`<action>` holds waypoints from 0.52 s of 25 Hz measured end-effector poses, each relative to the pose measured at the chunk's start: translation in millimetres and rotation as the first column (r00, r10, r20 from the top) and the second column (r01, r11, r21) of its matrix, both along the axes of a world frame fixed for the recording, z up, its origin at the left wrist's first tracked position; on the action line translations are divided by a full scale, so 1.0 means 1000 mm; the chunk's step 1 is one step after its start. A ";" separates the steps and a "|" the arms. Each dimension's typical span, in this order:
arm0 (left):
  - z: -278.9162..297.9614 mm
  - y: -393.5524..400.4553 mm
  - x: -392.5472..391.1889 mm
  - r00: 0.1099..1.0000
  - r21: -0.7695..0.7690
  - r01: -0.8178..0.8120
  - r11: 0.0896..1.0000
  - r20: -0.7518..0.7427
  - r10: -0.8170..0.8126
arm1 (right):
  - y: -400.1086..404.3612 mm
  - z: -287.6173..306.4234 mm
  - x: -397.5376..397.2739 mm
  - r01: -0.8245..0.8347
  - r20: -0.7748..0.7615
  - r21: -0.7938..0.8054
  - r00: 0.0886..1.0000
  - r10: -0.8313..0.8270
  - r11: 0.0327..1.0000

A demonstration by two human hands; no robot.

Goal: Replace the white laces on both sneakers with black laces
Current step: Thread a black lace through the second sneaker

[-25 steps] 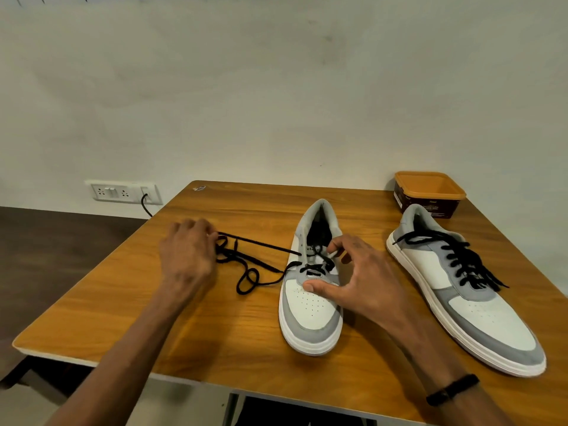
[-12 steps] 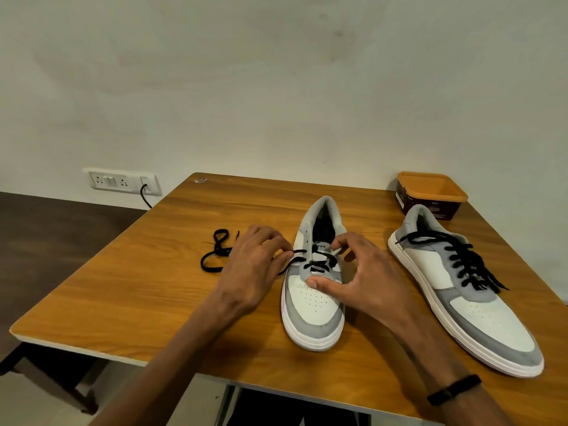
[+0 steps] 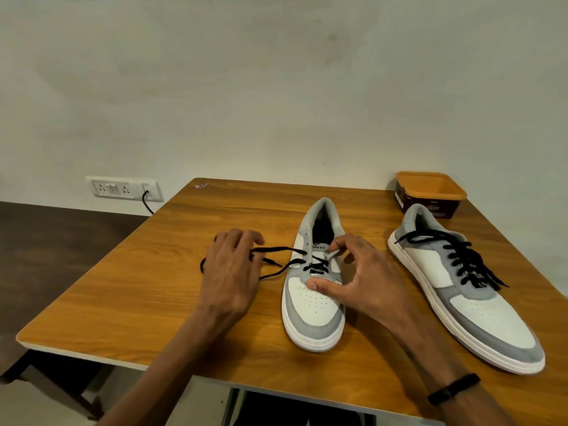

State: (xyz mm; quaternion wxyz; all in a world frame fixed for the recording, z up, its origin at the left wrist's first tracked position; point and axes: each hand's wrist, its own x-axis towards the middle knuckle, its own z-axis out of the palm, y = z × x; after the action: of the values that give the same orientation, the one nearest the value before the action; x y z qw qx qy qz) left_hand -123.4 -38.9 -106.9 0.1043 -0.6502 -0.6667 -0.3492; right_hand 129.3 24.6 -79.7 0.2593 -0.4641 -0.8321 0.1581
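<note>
Centre sneaker (image 3: 313, 290): grey and white, sitting mid-frame on the wooden table (image 3: 123, 296), black lace (image 3: 273, 262) threading only its lower eyelets.
Right sneaker (image 3: 461, 290): lying at right of frame, fully laced in black.
Left hand (image 3: 230, 272): fingers curling round the lace's loose strands, now drawing further left than half a second ago.
Right hand (image 3: 365, 281): pinching the lace tip at an eyelet, thumb pressing the toe.

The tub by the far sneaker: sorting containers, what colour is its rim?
Orange rim on a dark brown tub, clearest in the head view.
</note>
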 end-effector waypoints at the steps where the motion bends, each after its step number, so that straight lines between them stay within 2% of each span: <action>1: 0.000 -0.004 0.010 0.998 0.012 0.061 0.998 -0.002 -0.060 | -0.001 0.000 0.000 0.002 -0.010 0.008 1.000 -0.002 1.000; 3: -0.002 -0.010 0.026 0.989 0.023 0.123 0.992 -0.082 -0.121 | -0.001 0.000 0.000 0.000 -0.024 0.021 1.000 0.001 1.000; 4: -0.003 -0.010 0.028 0.994 0.023 0.093 0.995 -0.063 -0.091 | -0.002 0.000 -0.001 -0.002 -0.025 0.019 1.000 0.003 1.000; 6: 0.001 -0.010 0.027 0.990 0.026 -0.029 0.999 0.139 0.025 | -0.002 0.000 0.000 -0.001 -0.024 0.008 1.000 0.002 1.000; 8: 0.008 -0.008 0.012 0.900 -0.002 -0.078 0.997 0.431 0.071 | -0.002 0.000 -0.001 0.000 -0.026 0.003 1.000 0.000 1.000; 10: 0.021 -0.007 -0.017 0.794 -0.154 -0.068 0.986 0.590 0.147 | -0.001 -0.001 0.000 -0.002 -0.034 0.000 0.999 0.002 1.000; 13: 0.033 -0.012 -0.065 0.729 -0.496 -0.104 0.862 0.551 0.405 | 0.000 -0.004 0.001 -0.001 -0.049 0.002 0.999 0.001 1.000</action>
State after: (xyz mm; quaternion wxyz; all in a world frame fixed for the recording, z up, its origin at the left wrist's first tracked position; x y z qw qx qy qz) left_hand -188.8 -51.2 -73.6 -0.2272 -0.3977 -0.8066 -0.3736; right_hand 130.3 24.3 -84.2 0.2800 -0.4595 -0.8258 0.1688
